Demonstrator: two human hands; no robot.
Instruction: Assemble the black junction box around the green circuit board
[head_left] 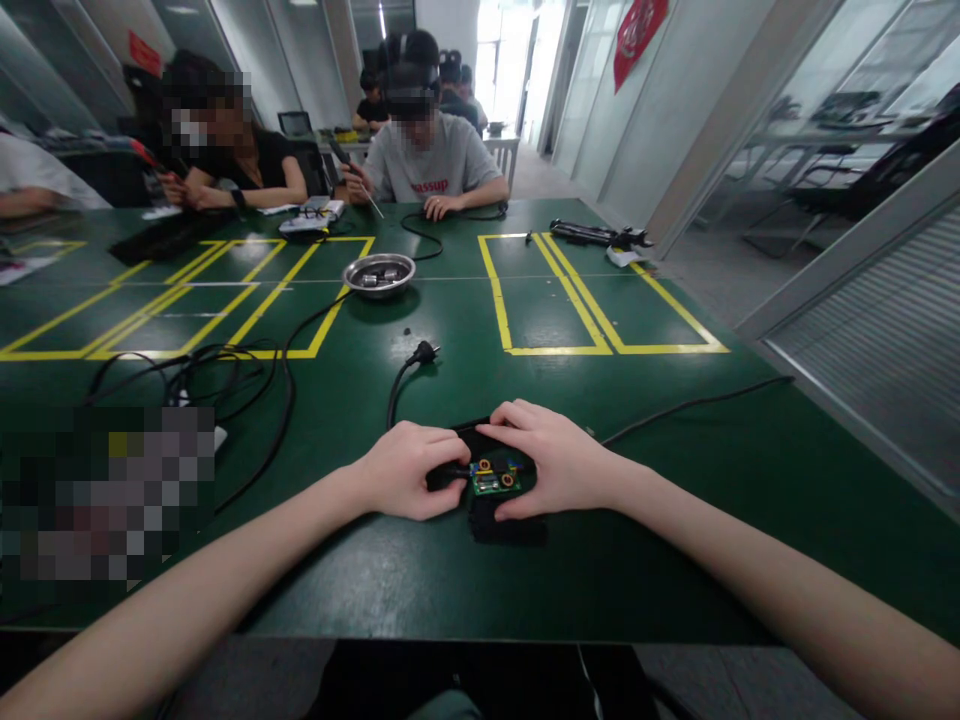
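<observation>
Green circuit board (495, 484), small, with two copper-coloured rings; lying between the fingertips of both hands, above a black case (508, 530).

Left hand (416, 470): curled, thumb and fingertips nearly meeting around a short black cord (451, 471) at the left edge of the board.

Right hand (559, 462): thumb and forefinger spread wide around the right side of the board, thumb over the near part of the case; firmness of hold impossible to tell.

Black plug (424, 352): just beyond the left hand, on a lead running back behind that hand.

Thin dark cable (697, 401): stretching right from beside the right hand.

Loose black wires (225, 372): tangled at left, beside a pixelated patch, contents unreadable.

Metal bowl (380, 291): round, farther off, holding small metal parts (388, 275).

Yellow tape (555, 350): marking boxes on the green table (637, 575), left and right.

Dark tool-like item (592, 235): at the far right, beside a small white piece.

Across the table: person in grey shirt (450, 160), holding a dark-handled tool (351, 163) with a thin shaft. Farther left: person in black top (274, 165), wearing a dark wristband.
</observation>
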